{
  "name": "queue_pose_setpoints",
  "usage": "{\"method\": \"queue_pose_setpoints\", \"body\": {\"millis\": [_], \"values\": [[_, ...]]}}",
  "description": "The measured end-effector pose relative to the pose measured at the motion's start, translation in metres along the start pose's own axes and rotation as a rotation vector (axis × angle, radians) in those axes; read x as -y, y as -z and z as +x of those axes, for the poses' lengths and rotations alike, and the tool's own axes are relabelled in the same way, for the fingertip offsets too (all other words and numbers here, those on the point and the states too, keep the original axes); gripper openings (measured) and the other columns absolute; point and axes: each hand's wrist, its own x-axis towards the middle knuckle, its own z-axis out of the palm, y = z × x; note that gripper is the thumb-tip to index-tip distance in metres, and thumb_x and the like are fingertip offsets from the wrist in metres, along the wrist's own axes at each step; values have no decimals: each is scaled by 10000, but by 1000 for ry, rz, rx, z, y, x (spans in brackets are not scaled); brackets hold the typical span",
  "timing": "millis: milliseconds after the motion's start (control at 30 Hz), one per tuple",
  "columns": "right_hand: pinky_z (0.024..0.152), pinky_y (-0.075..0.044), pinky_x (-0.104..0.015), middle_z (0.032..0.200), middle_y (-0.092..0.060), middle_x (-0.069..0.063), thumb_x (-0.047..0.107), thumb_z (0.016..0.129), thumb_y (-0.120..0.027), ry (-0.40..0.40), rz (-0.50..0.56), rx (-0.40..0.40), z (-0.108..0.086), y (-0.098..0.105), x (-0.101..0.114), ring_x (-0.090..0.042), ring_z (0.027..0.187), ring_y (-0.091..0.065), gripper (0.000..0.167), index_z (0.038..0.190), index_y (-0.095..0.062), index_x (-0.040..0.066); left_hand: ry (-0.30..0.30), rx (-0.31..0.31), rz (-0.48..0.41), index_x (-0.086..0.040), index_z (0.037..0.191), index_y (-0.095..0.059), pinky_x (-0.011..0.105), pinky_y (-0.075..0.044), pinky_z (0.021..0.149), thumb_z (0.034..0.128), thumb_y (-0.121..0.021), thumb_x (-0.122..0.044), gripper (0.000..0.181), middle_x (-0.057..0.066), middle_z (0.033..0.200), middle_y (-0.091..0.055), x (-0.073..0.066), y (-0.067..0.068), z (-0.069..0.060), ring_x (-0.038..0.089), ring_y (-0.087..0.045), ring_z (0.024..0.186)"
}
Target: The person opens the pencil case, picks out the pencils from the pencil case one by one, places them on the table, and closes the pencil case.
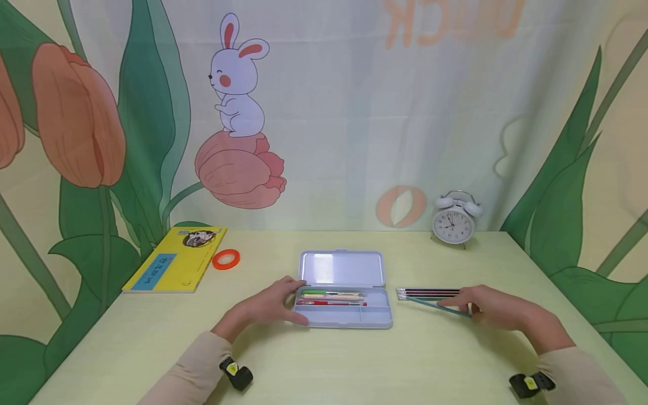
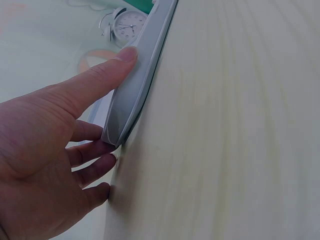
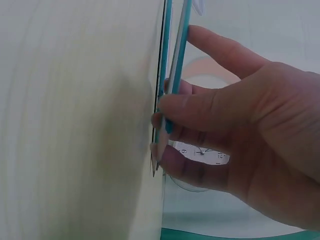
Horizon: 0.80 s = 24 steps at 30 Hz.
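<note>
A pale lavender pencil case [image 1: 377,317] lies on the table with its lid [image 1: 349,269] raised at the back. Its back compartment holds a green pen [image 1: 314,292], a pale pen [image 1: 329,297] and a red pen [image 1: 329,303]. My left hand [image 1: 268,305] spans the case's left end, thumb at the front and fingers behind; the left wrist view shows the thumb on the side wall. To the right, my right hand [image 1: 498,306] pinches a blue pencil [image 3: 177,60], tilted and partly lifted. Several more pencils [image 1: 430,293] lie side by side just beyond it.
A white alarm clock [image 1: 453,225] stands at the back right. At the back left lies a yellow book [image 1: 182,259], with a roll of orange tape [image 1: 226,259] beside it. A printed curtain [image 1: 324,140] hangs behind the table.
</note>
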Motion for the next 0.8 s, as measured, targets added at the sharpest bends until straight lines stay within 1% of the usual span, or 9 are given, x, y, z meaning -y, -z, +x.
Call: {"method": "queue_pose_setpoints", "body": {"millis": [167,433,533,667,733,800], "values": [[603,-406,-238,889,-549,1,-257,763,-522,-25,10,31,-2,-1,-3,-122,763,-489,706,1303,-690,165,-2,0,6,-78,1527,-410,480,-378,1088,760,-866,-438,962,37,1292,-473,0,0,0,243,-418,1241],[622,-433,-243,877,-558,12,-232,773,-587,-43,-26,26,-1,-2,-7,-149,757,-499,643,1244,-731,182,5,-2,13,-83,1528,-411,481,-385,1081,766,-864,-430,952,36,1287,-472,-2,1,-1,241,-421,1231],[623,-419,-237,846,-547,36,-198,806,-621,-24,-61,11,-1,-2,-7,-127,746,-482,586,1230,-740,188,8,0,11,-80,1529,-408,478,-387,1077,769,-865,-421,950,33,1279,-471,-3,1,-2,240,-420,1226],[599,-383,-228,786,-496,63,-128,861,-653,9,-84,-19,0,-3,-7,-70,722,-445,477,1212,-750,181,6,0,10,-71,1528,-405,477,-390,1074,773,-863,-414,947,35,1274,-471,-3,0,-2,240,-420,1224],[588,-374,-228,772,-478,67,-101,873,-667,14,-88,-28,1,-3,-7,-60,714,-435,437,1202,-754,173,6,-1,11,-69,1528,-405,476,-390,1074,774,-862,-417,948,34,1276,-472,-3,0,-2,238,-420,1225],[597,-381,-228,782,-502,78,-93,869,-678,16,-96,-35,2,-4,-8,-56,720,-438,414,1185,-761,161,7,-4,11,-71,1527,-408,477,-391,1076,773,-862,-419,946,31,1279,-473,-3,0,-2,236,-421,1227]]}}
